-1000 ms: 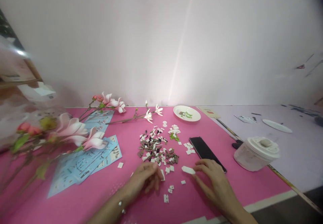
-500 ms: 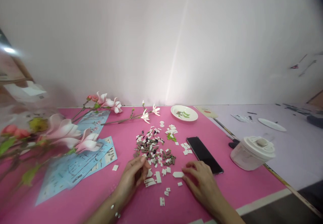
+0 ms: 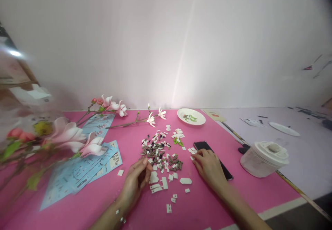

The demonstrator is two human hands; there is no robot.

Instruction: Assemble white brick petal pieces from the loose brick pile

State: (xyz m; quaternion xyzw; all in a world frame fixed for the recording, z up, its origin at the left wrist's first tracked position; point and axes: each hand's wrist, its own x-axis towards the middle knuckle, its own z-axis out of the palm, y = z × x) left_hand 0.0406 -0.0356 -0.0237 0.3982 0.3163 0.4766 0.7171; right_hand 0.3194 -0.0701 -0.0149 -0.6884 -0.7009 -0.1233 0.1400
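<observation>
Lying at lower left, blue instruction sheets (image 3: pixel 77 174) sit just beside the left hand (image 3: pixel 136 183), its fingers curled together above loose white plastic bricks (image 3: pixel 157 183); whether they pinch anything cannot be told. At centre spreads a heap of brown and white bricks (image 3: pixel 160 153). Right of it, the right hand (image 3: pixel 209 166), fingers apart, lies across a black smartphone (image 3: pixel 203 146).

The left hand (image 3: pixel 135 183) and the right hand (image 3: pixel 209 168) are bare, as are both forearms; a thin silver chain bracelet with small round beads (image 3: pixel 120 215) circles the left wrist.
</observation>
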